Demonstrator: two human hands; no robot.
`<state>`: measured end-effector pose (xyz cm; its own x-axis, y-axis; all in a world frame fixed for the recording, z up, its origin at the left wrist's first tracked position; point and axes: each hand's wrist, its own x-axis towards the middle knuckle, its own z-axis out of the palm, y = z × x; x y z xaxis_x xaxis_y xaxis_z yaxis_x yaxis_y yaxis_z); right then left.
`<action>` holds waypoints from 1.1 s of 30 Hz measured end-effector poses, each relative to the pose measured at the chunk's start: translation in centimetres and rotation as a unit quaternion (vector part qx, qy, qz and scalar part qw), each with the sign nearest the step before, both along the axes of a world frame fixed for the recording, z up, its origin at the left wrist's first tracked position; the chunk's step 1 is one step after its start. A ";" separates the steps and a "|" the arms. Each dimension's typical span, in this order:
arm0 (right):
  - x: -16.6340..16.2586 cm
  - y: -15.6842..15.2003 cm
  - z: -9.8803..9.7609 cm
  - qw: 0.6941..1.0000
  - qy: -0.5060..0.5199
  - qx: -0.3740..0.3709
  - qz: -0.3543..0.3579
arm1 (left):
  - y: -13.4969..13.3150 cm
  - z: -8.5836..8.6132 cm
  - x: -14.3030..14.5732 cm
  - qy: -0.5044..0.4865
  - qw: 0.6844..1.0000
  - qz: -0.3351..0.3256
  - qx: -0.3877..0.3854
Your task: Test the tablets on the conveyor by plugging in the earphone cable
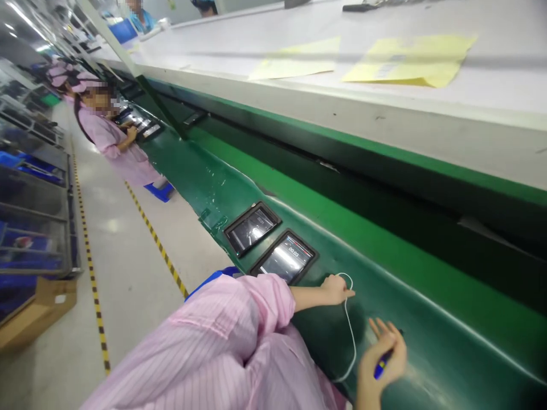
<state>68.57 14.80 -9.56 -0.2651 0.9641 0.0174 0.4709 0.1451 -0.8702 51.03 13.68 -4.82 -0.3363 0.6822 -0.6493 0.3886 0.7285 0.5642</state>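
My left hand rests on the green conveyor belt, its fingers pinched on a thin white cable that loops past the fingertips and trails back toward me. My right hand hovers over the belt near the bottom edge, fingers curled round a blue pen-like object. Two dark tablets lie on the belt just left of my left hand: the nearer tablet shows a lit screen, the farther tablet sits beside it. My pink striped sleeve covers the lower middle.
A white raised shelf with yellow papers runs above the belt. Up the line a person in pink works at more tablets. Left, a floor aisle with yellow-black tape, racks and a cardboard box.
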 end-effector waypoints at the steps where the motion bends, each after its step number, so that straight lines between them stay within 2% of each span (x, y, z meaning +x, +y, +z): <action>1: -0.5 -0.9 -1.2 1.000 -0.010 0.008 -0.008 | -1.0 0.0 -0.3 0.010 1.000 -0.004 0.026; 4: -2.4 -2.8 -4.8 0.999 -0.025 0.025 0.007 | -5.9 -0.3 -1.4 0.053 0.990 -0.017 0.133; 8: -3.2 -3.6 -7.6 0.992 -0.062 0.104 0.038 | -15.7 -2.1 -5.9 0.138 0.949 0.003 0.284; 11: -2.7 -3.4 -8.3 0.984 -0.105 0.138 0.046 | -22.1 -5.0 -10.6 0.194 0.907 0.045 0.371; 14: -2.7 -3.0 -8.5 0.980 -0.125 0.154 0.022 | -25.7 -8.5 -13.5 0.203 0.876 0.036 0.436; 16: -2.9 -2.7 -8.3 0.985 -0.089 0.146 0.001 | -26.6 -10.4 -14.2 0.186 0.864 0.012 0.467; 18: -3.0 -2.3 -7.6 0.993 0.001 0.118 -0.028 | -26.8 -11.6 -14.4 0.150 0.860 -0.004 0.487; 20: -3.1 -2.1 -6.3 0.988 0.074 0.112 -0.074 | -26.7 -11.9 -14.3 0.107 0.867 -0.006 0.487; 23: -4.0 -2.9 -3.8 0.965 0.145 0.143 -0.163 | -26.5 -11.7 -14.5 0.075 0.880 -0.012 0.469; 25: -5.9 -4.2 -2.5 0.956 0.173 0.150 -0.183 | -26.2 -11.5 -14.6 0.079 0.882 -0.031 0.465; 28: -10.1 -6.5 -1.9 0.968 0.192 0.104 -0.123 | -25.5 -11.2 -14.6 0.110 0.872 -0.067 0.473; 30: -13.0 -7.4 -2.1 0.978 0.188 0.061 -0.064 | -25.3 -10.7 -14.0 0.155 0.851 -0.083 0.494; 32: -15.4 -7.6 -2.4 0.984 0.175 0.034 -0.028 | -25.4 -10.3 -12.9 0.197 0.810 -0.125 0.538; 33: -16.4 -7.6 -2.5 0.985 0.169 0.023 -0.016 | -25.5 -10.1 -12.1 0.204 0.774 -0.172 0.574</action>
